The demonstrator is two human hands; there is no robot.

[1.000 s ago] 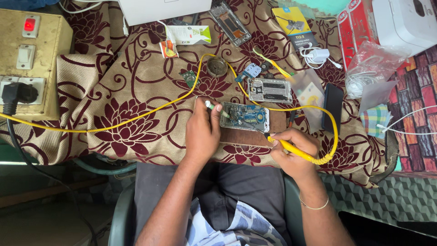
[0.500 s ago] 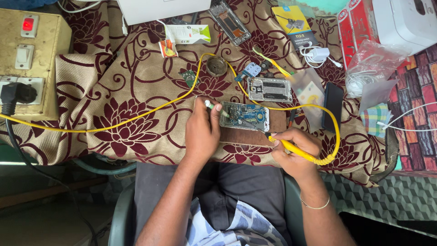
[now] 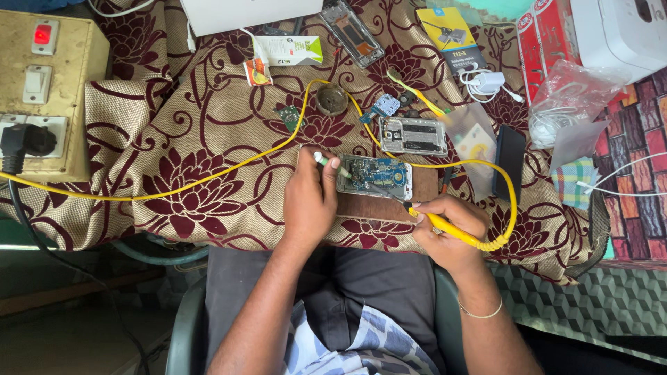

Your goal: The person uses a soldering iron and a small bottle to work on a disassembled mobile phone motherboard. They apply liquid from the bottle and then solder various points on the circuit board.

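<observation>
Right hand (image 3: 448, 232) grips a yellow soldering iron (image 3: 445, 226) — tip on the opened phone (image 3: 375, 177); left hand (image 3: 310, 201) pinches a thin green-tipped tool (image 3: 330, 163) on the bench (image 3: 208, 139).

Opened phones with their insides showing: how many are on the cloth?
3: an opened phone under the left hand and soldering iron; a second phone just behind; an empty frame at the far edge. Clutter may hide others.

Free room: bare cloth on the counter (image 3: 174, 139) left of the left hand (image 3: 309, 201), only the yellow cable (image 3: 208, 177) crosses it. Right side is tight: cable loop around the right hand (image 3: 448, 229), black phone (image 3: 509, 163) nearby. Behind the open phone board (image 3: 375, 176): second phone frame (image 3: 413, 135), small parts, round tin (image 3: 333, 100).
</observation>
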